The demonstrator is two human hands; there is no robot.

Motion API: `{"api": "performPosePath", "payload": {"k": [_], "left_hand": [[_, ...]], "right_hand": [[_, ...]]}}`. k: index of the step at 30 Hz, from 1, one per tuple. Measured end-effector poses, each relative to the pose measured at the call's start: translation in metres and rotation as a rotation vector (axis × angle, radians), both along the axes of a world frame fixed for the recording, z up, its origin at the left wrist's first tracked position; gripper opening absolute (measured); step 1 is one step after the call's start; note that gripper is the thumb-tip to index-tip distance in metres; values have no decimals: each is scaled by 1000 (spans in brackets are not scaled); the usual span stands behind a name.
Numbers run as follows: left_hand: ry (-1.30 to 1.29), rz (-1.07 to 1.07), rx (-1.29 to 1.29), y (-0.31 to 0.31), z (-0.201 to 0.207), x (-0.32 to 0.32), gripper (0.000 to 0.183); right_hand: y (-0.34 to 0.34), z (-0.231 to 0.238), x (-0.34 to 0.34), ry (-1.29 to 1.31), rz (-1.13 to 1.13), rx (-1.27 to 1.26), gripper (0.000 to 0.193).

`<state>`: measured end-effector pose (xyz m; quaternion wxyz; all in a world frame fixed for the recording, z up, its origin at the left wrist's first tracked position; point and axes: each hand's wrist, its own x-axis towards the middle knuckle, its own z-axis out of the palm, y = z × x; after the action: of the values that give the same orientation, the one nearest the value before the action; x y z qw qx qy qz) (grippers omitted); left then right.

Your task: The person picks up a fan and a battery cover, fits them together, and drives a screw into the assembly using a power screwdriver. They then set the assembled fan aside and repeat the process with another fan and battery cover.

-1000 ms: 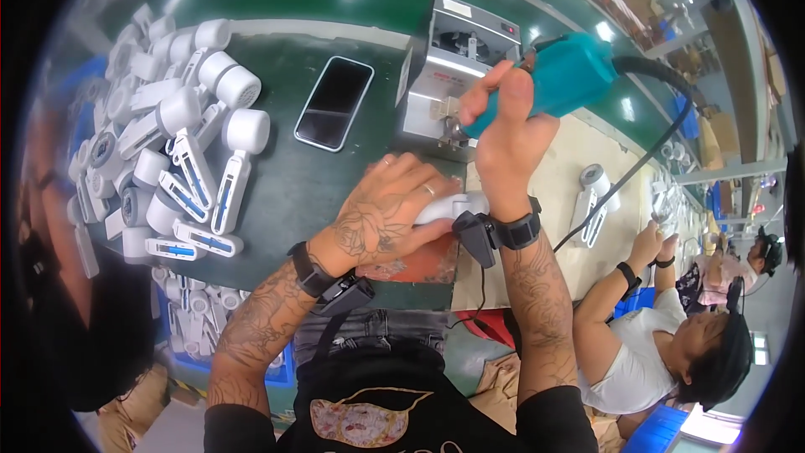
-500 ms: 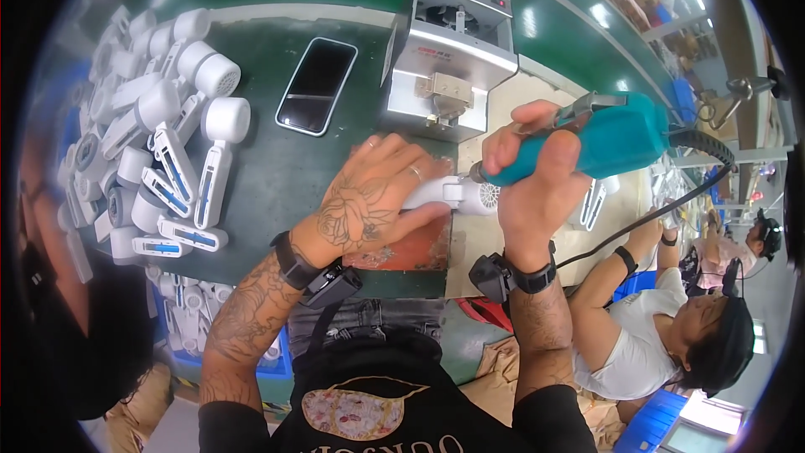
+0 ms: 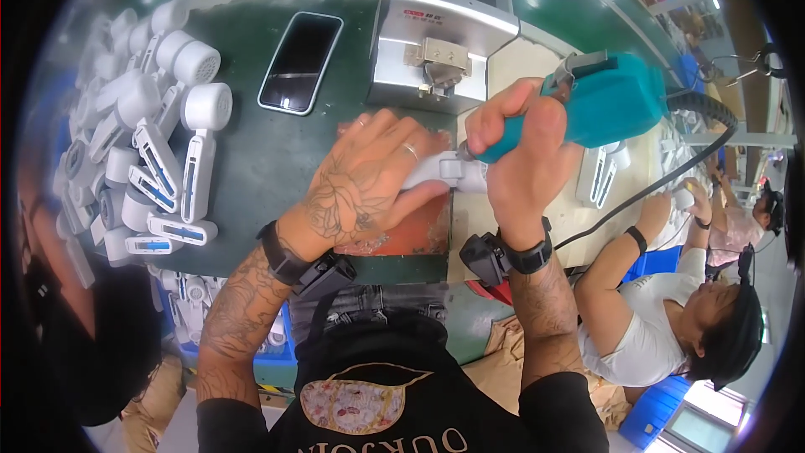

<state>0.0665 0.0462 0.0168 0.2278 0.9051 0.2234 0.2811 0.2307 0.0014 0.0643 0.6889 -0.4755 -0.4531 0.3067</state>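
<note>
- head view: the left of the person's hands, the left hand (image 3: 362, 169), lies back-up with its fingers curled down and its thumb below, closed on the handle of a white handheld fan (image 3: 428, 172).
- the white handheld fan lies sideways in front of the person, just over the right edge of a worn orange mat (image 3: 411, 235); its round head points right and is partly hidden behind the other wrist.
- the right hand (image 3: 532, 147) is wrapped firmly around a teal power screwdriver (image 3: 616, 105), thumb on the near side; the tool's narrow end points left, at the fan's hinge, though whether the tip touches cannot be told.
- a black cord (image 3: 662, 197) curves from the tool's back end down past the right wrist.
- on the green tabletop (image 3: 251, 169) a phone (image 3: 300, 65) lies flat, screen up, left of a grey metal machine (image 3: 440, 29).
- a heap of white fans (image 3: 138, 130) covers the far left, some showing blue strips in open handles.
- at right, a co-worker in a white shirt (image 3: 646, 323) sits beside a pale board (image 3: 562, 222).
</note>
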Motion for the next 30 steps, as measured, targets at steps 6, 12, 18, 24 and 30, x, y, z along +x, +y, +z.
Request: {"api": "performPosePath", "payload": {"k": [6,12,18,24,30], "left_hand": [[-2,-4,5,1,-3,0,41],[-14,-10,-11,0,-2,-3,40],[-33,-18,-28,-2,1,-4,38],[-12,-19,-40,-1,1,-7,36],[-13,-20,-11,1,0,-3,36]], "right_hand": [[2,4,-2,-58,-30,-38,49],[33,23,-5,-61,-43,50,43],[64,13,-10,-67,-21,212,41],[48,17,-13,-103,10,66,41],[-17,22,1,-40,57,18,63]]}}
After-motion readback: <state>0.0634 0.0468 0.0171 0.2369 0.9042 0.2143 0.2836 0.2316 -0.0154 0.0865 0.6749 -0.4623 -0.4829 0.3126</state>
